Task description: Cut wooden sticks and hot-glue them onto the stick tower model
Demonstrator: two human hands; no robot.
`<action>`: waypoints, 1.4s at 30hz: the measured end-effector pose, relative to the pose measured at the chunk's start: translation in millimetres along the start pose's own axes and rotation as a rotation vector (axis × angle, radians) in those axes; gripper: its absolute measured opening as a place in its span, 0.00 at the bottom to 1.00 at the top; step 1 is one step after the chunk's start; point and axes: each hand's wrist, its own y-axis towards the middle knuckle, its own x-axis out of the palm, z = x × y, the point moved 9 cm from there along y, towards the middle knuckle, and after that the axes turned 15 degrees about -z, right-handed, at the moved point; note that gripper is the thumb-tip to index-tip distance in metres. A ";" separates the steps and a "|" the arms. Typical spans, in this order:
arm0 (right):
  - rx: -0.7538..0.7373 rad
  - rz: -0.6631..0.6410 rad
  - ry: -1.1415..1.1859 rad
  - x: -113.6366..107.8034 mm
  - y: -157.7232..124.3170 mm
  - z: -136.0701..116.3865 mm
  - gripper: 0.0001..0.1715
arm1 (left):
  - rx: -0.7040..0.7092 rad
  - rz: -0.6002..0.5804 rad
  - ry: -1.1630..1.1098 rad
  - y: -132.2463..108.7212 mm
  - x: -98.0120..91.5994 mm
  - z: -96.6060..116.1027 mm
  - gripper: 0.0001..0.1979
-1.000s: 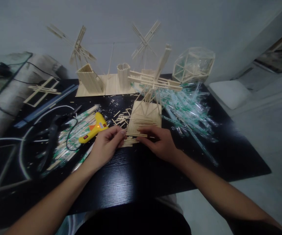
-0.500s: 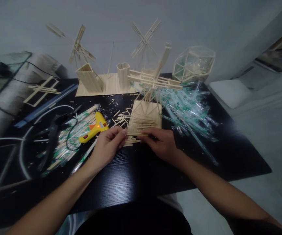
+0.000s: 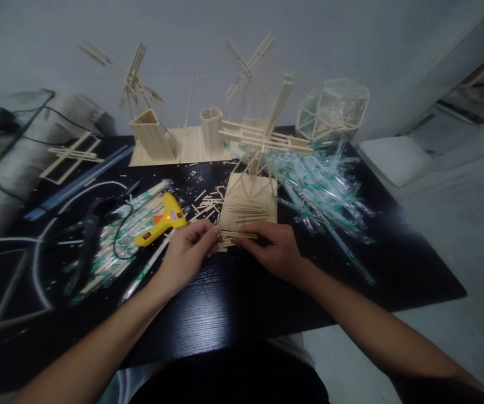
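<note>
While both hands hover over the near part of the dark surface [image 3: 242, 320], the action is all in a little bundle of thin sticks [image 3: 242, 234] held crosswise between them. The left hand [image 3: 191, 247] has its thumb and index finger pinched together at the left end of the bundle, and the right hand [image 3: 273, 247] has its fingers closed narrowly on the other end, thumb underneath. Can't tell exactly how many sticks are in there, they blur together.

Just below the bundle there's a small heap of loose sticks [image 3: 224, 246], partly hidden by the hands. Right behind it sits a flat stick-built base [image 3: 225, 216] with more slim pieces laid across it, and a windmill-like frame [image 3: 264, 143] stands on its far part, arms sticking out. A scatter of short offcuts [image 3: 208, 206] lies left of the base.

The yellow glue gun [image 3: 153, 229] is just beside the left hand (its little switch looks lit, or maybe just red, hard to say), lying next to a batch of wrapped sticks [image 3: 119, 241]. Over on the right is a messy pile of clear and green wrappers [image 3: 326, 185], with a many-sided frame [image 3: 332, 112] behind it. At the back, an angular tower [image 3: 155, 137] and a rounder tower [image 3: 212, 133] both stand on pale panels [image 3: 189, 147].
</note>
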 end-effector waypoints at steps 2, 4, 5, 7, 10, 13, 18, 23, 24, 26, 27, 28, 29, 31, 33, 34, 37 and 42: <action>0.086 -0.041 0.129 2.3 2.5 8.7 0.08 | 0.004 0.005 0.004 0.3 -0.7 0.5 0.17; 0.207 -0.129 0.308 9.8 4.2 19.7 0.14 | 0.003 0.024 0.000 0.8 -4.1 -0.9 0.17; 0.261 -0.179 0.391 14.6 4.3 23.9 0.17 | 0.005 0.037 -0.004 0.9 -6.4 -1.8 0.16; 0.321 -0.231 0.494 20.1 3.6 28.4 0.21 | 0.009 0.061 -0.009 1.0 -10.7 -3.4 0.16; 0.283 -0.173 0.430 15.0 3.2 27.8 0.20 | 0.018 0.063 0.007 0.7 -11.5 -3.3 0.16; 0.158 -0.095 0.194 7.7 2.5 17.0 0.12 | 0.021 0.032 0.052 0.4 -5.4 -1.7 0.17; -0.007 -0.075 0.017 7.4 0.6 -0.7 0.04 | 0.021 0.013 0.093 0.6 3.1 -3.3 0.17; -0.044 -0.096 -0.042 7.9 -0.7 -5.7 0.04 | 0.011 0.017 0.087 0.7 3.4 -6.0 0.18; -0.043 -0.101 -0.046 8.0 -1.0 -5.8 0.03 | 0.012 0.015 0.086 0.6 3.5 -5.6 0.18; -0.041 -0.108 -0.049 8.1 -1.4 -6.1 0.03 | 0.017 0.012 0.087 0.3 3.9 -4.2 0.17; -0.043 -0.107 -0.049 7.8 -1.6 -6.8 0.03 | 0.022 0.010 0.089 0.2 4.2 -3.3 0.17; -0.048 -0.106 -0.048 7.5 -1.6 -7.6 0.03 | 0.024 0.007 0.089 0.2 4.6 -2.7 0.17; -0.054 -0.102 -0.048 6.9 -1.7 -8.6 0.02 | 0.025 0.004 0.090 0.2 4.9 -2.4 0.17; -0.064 -0.099 -0.047 6.3 -1.5 -10.4 0.02 | 0.025 0.003 0.090 0.3 5.4 -2.4 0.17; -0.062 -0.101 -0.044 6.2 -1.1 -10.9 0.03 | 0.021 0.004 0.091 0.3 5.5 -3.0 0.17; -0.056 -0.107 -0.043 6.5 -0.8 -10.6 0.03 | 0.017 0.004 0.092 0.4 5.4 -3.3 0.17; -0.040 -0.109 -0.037 6.6 -0.2 -9.8 0.04 | 0.009 0.002 0.093 0.6 4.8 -3.8 0.17; -0.029 -0.091 -0.048 7.1 -0.9 -9.6 0.04 | 0.017 -0.009 0.111 0.5 4.0 -2.9 0.18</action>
